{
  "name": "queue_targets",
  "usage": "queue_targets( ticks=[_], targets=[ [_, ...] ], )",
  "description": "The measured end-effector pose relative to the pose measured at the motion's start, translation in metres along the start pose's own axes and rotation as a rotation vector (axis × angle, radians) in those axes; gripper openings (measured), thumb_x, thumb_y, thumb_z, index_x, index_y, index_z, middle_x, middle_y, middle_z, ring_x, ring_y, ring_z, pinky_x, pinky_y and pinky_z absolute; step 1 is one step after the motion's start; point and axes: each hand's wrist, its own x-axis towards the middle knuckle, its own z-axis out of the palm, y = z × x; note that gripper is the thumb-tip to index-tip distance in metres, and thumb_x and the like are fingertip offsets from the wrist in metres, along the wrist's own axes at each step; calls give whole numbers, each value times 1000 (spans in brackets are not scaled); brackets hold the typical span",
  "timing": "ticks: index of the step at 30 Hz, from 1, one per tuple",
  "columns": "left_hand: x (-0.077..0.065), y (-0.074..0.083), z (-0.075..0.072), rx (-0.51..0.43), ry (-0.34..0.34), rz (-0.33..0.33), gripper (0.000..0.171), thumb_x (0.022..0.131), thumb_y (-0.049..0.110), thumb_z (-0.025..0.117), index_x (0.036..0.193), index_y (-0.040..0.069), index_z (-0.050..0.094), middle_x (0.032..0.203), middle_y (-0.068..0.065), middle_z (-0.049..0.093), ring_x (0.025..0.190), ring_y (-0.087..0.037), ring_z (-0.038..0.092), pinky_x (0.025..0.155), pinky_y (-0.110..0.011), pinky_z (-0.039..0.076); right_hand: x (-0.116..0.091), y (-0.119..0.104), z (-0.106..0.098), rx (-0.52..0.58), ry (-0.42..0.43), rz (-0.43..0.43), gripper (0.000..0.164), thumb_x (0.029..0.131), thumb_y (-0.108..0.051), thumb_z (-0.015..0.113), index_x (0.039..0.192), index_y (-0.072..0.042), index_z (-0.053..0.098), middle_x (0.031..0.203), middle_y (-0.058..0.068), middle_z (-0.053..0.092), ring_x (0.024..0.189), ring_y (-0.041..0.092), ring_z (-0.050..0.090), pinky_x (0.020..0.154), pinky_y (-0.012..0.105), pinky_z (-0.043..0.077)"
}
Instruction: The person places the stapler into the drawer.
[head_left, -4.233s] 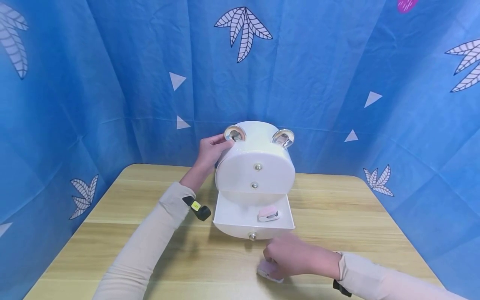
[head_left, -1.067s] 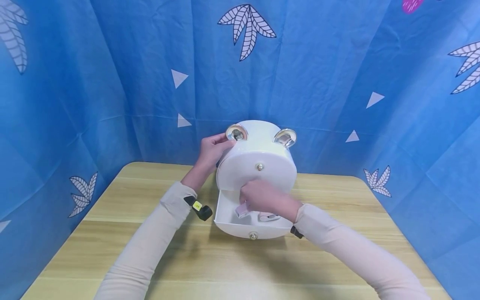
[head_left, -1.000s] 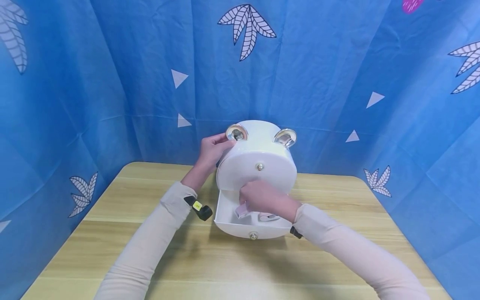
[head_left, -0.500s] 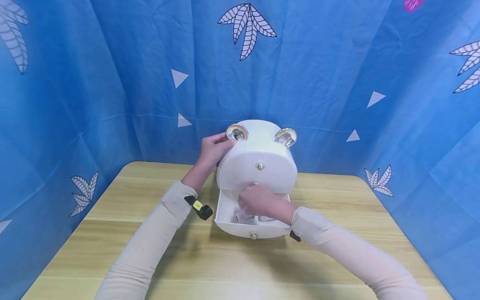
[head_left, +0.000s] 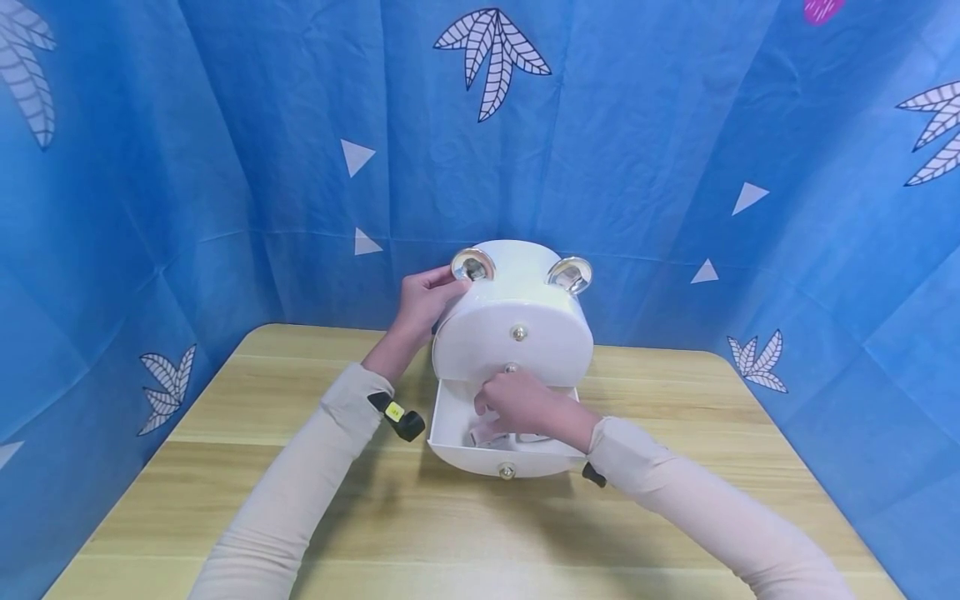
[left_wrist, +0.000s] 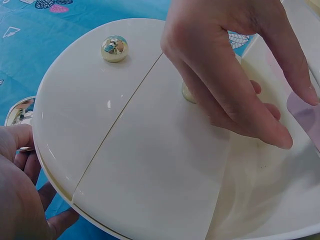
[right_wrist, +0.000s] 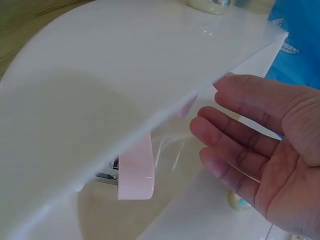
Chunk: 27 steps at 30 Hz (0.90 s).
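A white storage box (head_left: 513, 312) with two shiny ears stands on the table, its bottom drawer (head_left: 453, 417) pulled out. My left hand (head_left: 423, 302) grips the box's left side by the ear, thumb in front and fingers behind. My right hand (head_left: 521, 406) hovers over the drawer, thumb and fingers spread apart with nothing between them. Below its fingertips a lilac mini stapler (left_wrist: 302, 112) lies in the drawer. Beside it is a pink mini stapler (right_wrist: 136, 167), mostly behind the hand in the head view.
Gold knobs stick out of the box, one (head_left: 519, 332) on the upper drawer and another (head_left: 507, 472) on the pulled-out front. A wooden table (head_left: 675, 450) lies beneath. Blue patterned cloth (head_left: 637, 167) hangs behind and at both sides.
My right hand has carried the lilac stapler from the table into the drawer, set it down beside the pink one and let go. My left hand has stayed on the box.
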Motion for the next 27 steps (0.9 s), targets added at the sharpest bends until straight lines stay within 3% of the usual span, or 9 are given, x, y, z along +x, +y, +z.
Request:
queue_targets(
  ticks=[9,16,23,27],
  targets=[
    [-1,1,2,3,-2,3,44,91,15,77,133,8,67,131,-15,70,125,-28,65,108,-43,52,-17,1,-11,200,94,-52,25,82,-23,86,100,-7,79,93,6,78,85,20,71,75,28,57],
    [-2,1,1,-3,-6,11,44,91,14,77,133,8,67,131,-16,70,124,-28,65,108,-42,52,-39,5,-20,511,164,-76,16,87,-14,81,101,-7,79,94,3,79,81,9,71,76,30,60],
    [0,-1,0,4,-4,4,44,90,16,77,133,8,68,130,-15,70,124,-28,65,108,-42,52,-63,4,-9,803,81,-144,16,91,-14,75,104,-4,78,94,4,80,83,4,72,75,27,61],
    [1,-2,0,5,-3,-5,44,91,16,77,133,8,68,130,-15,70,124,-27,64,108,-42,51,-74,5,9,887,36,-131,18,94,-16,73,105,-3,77,96,9,79,85,5,72,74,26,61]
  ],
)
